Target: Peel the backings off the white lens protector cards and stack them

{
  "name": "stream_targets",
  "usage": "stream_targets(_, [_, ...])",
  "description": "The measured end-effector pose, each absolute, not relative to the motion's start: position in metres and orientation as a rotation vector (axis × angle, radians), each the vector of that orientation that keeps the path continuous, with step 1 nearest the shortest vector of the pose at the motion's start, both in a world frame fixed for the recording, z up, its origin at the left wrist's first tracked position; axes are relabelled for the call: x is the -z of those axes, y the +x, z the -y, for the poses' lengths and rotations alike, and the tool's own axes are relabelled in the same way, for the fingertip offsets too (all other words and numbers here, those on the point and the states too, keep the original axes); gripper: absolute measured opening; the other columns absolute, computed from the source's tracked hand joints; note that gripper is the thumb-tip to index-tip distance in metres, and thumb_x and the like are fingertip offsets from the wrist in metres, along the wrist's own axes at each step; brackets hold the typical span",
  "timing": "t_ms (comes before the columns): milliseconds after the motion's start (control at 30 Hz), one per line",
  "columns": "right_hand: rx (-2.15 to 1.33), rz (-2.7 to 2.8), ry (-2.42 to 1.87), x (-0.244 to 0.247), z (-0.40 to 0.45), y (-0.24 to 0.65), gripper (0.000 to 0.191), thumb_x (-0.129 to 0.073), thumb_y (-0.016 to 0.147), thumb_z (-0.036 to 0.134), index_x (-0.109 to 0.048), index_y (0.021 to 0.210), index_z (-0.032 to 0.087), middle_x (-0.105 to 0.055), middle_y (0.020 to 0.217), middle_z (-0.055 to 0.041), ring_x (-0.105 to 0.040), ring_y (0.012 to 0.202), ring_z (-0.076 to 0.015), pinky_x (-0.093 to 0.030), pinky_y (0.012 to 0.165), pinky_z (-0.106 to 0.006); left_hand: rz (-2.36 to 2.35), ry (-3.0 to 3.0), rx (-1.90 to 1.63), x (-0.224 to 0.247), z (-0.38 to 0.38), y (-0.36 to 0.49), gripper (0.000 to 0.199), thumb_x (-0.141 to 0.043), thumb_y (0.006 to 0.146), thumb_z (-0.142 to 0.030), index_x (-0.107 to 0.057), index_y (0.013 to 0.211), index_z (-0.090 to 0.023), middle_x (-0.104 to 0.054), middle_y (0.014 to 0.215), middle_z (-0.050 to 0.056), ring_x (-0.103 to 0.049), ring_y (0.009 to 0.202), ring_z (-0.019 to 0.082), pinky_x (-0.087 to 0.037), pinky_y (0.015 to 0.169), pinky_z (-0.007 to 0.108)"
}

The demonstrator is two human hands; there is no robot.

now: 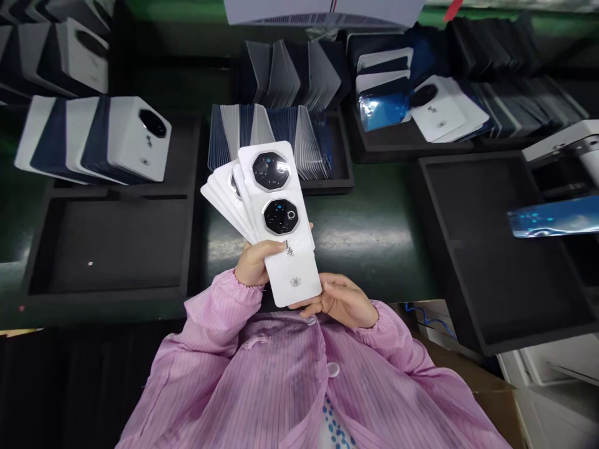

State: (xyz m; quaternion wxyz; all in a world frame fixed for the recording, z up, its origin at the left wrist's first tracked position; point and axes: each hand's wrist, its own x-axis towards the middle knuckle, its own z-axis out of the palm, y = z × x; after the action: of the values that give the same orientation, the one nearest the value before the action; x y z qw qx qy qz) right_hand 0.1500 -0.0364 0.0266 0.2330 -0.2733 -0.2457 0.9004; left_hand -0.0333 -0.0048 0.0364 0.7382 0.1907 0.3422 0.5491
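Note:
White phone-back panels (299, 280) with black octagonal camera windows are fanned out at the centre of the head view, above the bench. My left hand (256, 260) is closed on the fan, thumb lying over the front panels. At the lower right corner of the front panel, my right hand (339, 299) touches its edge from beside and below, with its fingers partly hidden behind it. Two camera windows show in full, one above the other; a third peeks out at the left of the fan.
Behind the fan, a black tray (339, 184) holds a row of white and dark blue panels. More panels (140, 140) stand at the left above a black tray (116, 290). Another black tray (458, 274) lies right, beside a blue filmed piece (556, 217).

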Motion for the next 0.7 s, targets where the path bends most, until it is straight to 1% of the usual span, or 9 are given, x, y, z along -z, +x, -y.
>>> stream_targets(67, [-2.452, 0.711, -0.804, -0.026, 0.037, 0.148, 0.04, -0.07, 0.08, 0.045, -0.065, 0.105, 0.015, -0.076, 0.091, -0.0082, -0.074, 0.084, -0.0209, -0.061, 0.073, -0.033, -0.744, 0.432, -1.214, -0.035, 0.005, -0.033, 0.061, -0.065, 0.063, -0.015, -0.061, 0.123, -0.011, -0.072, 0.113, 0.014, -0.068, 0.102, 0.036, -0.054, 0.09, 0.048])
stream_targets(167, [-2.362, 0.772, -0.903, -0.024, 0.039, 0.146, 0.036, -0.072, 0.079, 0.044, -0.063, 0.099, 0.014, -0.075, 0.076, -0.0048, -0.074, 0.071, -0.0179, -0.061, 0.064, -0.029, -0.745, 0.448, -1.236, -0.032, 0.007, -0.034, 0.058, -0.068, 0.065, -0.016, -0.061, 0.122, -0.014, -0.071, 0.115, 0.012, -0.068, 0.103, 0.035, -0.055, 0.089, 0.047])
stream_targets(267, [-2.262, 0.812, -0.949, -0.023, 0.04, 0.147, 0.034, -0.07, 0.08, 0.046, -0.061, 0.091, 0.015, -0.072, 0.064, -0.0023, -0.073, 0.061, -0.0163, -0.06, 0.059, -0.027, -0.733, 0.453, -1.284, -0.025, 0.01, -0.034, 0.058, -0.075, 0.066, -0.024, -0.062, 0.121, -0.016, -0.072, 0.115, 0.011, -0.067, 0.106, 0.035, -0.056, 0.089, 0.045])
stream_targets(333, [-2.21, 0.845, -0.968, -0.021, 0.04, 0.149, 0.034, -0.069, 0.081, 0.047, -0.061, 0.089, 0.015, -0.072, 0.062, -0.0023, -0.072, 0.059, -0.0162, -0.059, 0.057, -0.027, -0.745, 0.446, -1.331, -0.021, 0.011, -0.035, 0.06, -0.079, 0.063, -0.031, -0.062, 0.12, -0.019, -0.073, 0.113, 0.009, -0.066, 0.108, 0.035, -0.056, 0.089, 0.044])
stream_targets(400, [-2.16, 0.871, -0.985, -0.02, 0.04, 0.154, 0.034, -0.069, 0.081, 0.047, -0.061, 0.088, 0.015, -0.071, 0.062, -0.0025, -0.071, 0.058, -0.0161, -0.059, 0.056, -0.027, -0.786, 0.433, -1.373, -0.018, 0.012, -0.036, 0.061, -0.08, 0.063, -0.034, -0.063, 0.119, -0.021, -0.073, 0.111, 0.007, -0.065, 0.109, 0.035, -0.056, 0.09, 0.044])
stream_targets(500, [-2.067, 0.88, -0.989, -0.019, 0.039, 0.165, 0.032, -0.07, 0.079, 0.047, -0.063, 0.086, 0.016, -0.07, 0.06, -0.0011, -0.068, 0.051, -0.0148, -0.058, 0.053, -0.027, -0.833, 0.411, -1.387, -0.019, 0.012, -0.038, 0.06, -0.079, 0.063, -0.029, -0.063, 0.12, -0.021, -0.073, 0.113, 0.006, -0.064, 0.111, 0.035, -0.056, 0.091, 0.046])
stream_targets(600, [-1.915, 0.896, -0.964, -0.023, 0.034, 0.178, 0.029, -0.072, 0.077, 0.045, -0.065, 0.082, 0.019, -0.069, 0.058, 0.0003, -0.064, 0.046, -0.0141, -0.055, 0.048, -0.028, -0.859, 0.377, -1.355, -0.024, 0.012, -0.038, 0.063, -0.078, 0.06, -0.021, -0.063, 0.121, -0.02, -0.073, 0.113, 0.007, -0.065, 0.11, 0.036, -0.056, 0.09, 0.047])
stream_targets(700, [-1.738, 0.983, -0.971, -0.032, 0.019, 0.184, 0.026, -0.077, 0.071, 0.043, -0.065, 0.075, 0.02, -0.066, 0.059, 0.0007, -0.059, 0.046, -0.013, -0.051, 0.043, -0.026, -0.881, 0.366, -1.304, -0.026, 0.013, -0.037, 0.065, -0.079, 0.059, -0.02, -0.063, 0.122, -0.019, -0.073, 0.112, 0.008, -0.066, 0.108, 0.035, -0.057, 0.087, 0.046])
